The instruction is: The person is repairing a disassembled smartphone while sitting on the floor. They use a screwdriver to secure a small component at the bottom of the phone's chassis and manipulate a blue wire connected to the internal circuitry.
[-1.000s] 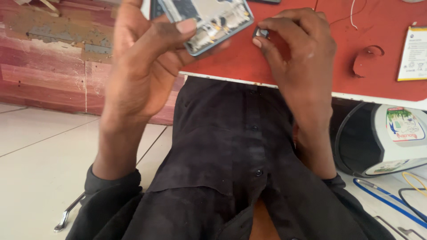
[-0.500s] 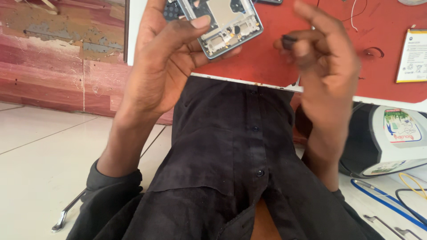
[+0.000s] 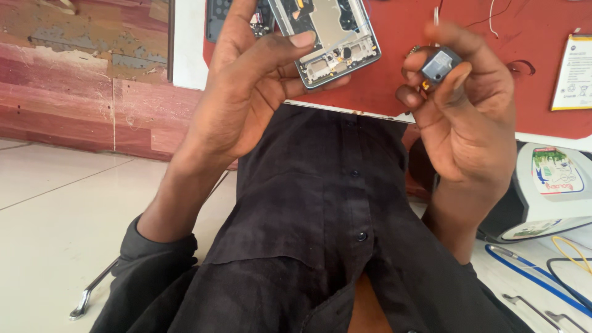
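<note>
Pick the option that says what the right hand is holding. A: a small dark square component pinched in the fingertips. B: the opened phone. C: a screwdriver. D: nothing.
A: the right hand pinches a small dark square component between thumb and fingertips, raised over the red mat, while the left hand holds the opened phone.

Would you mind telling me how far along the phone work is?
Done: the opened grey phone frame has its back off, internals exposed. In hand: left hand grips the frame; right hand pinches a small dark square module, apart from the frame. Left: the phone remains open.
</note>
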